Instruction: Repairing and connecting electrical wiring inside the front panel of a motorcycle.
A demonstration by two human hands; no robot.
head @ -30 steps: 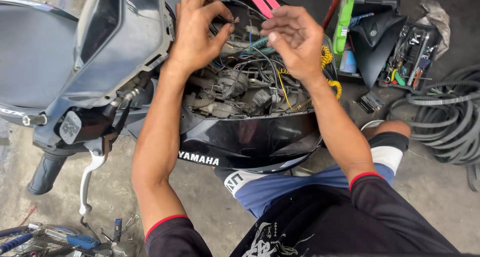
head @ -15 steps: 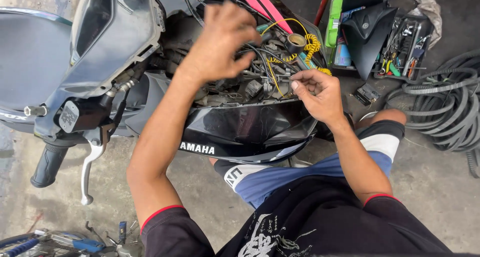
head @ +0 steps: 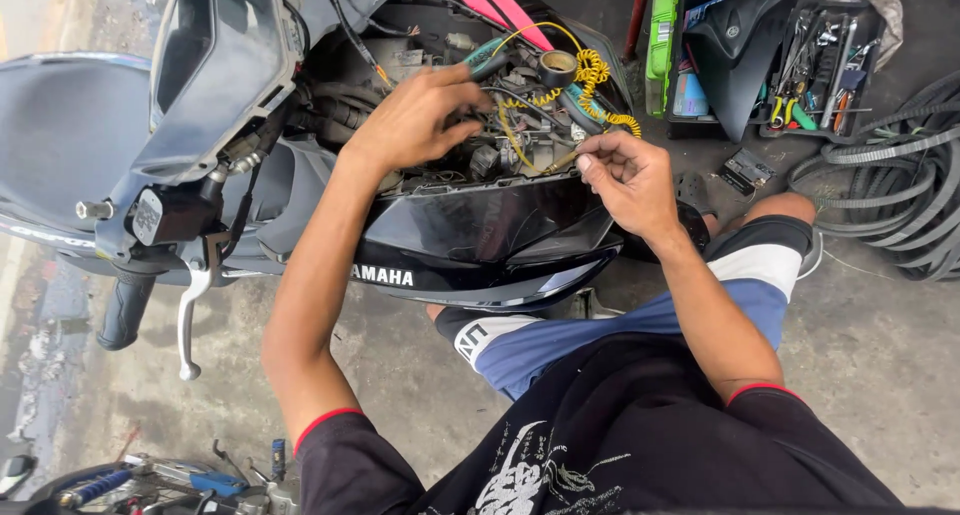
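Observation:
A scooter stands in front of me with its front cover off, showing a tangle of wires and connectors (head: 520, 140) above the glossy black front panel (head: 480, 240). My left hand (head: 420, 115) reaches into the wiring and grips a green-handled tool (head: 487, 60) near its shaft. My right hand (head: 625, 175) hovers at the panel's upper edge, fingers pinched on a thin yellow wire end (head: 558, 161). A yellow coiled cable (head: 592, 75) and a roll of dark tape (head: 556, 68) sit just beyond both hands.
The handlebar with its grip (head: 125, 310) and brake lever (head: 195, 310) juts out at the left. An open toolbox (head: 815, 70) and a loose black fairing piece (head: 735, 35) lie at the upper right, beside coiled rubber belts (head: 900, 200). Tools (head: 150, 475) lie at the bottom left.
My left hand has dropped from the upper wiring toward the middle and now holds the green-handled tool. My right hand has moved down and right to the panel edge, pinching the wire.

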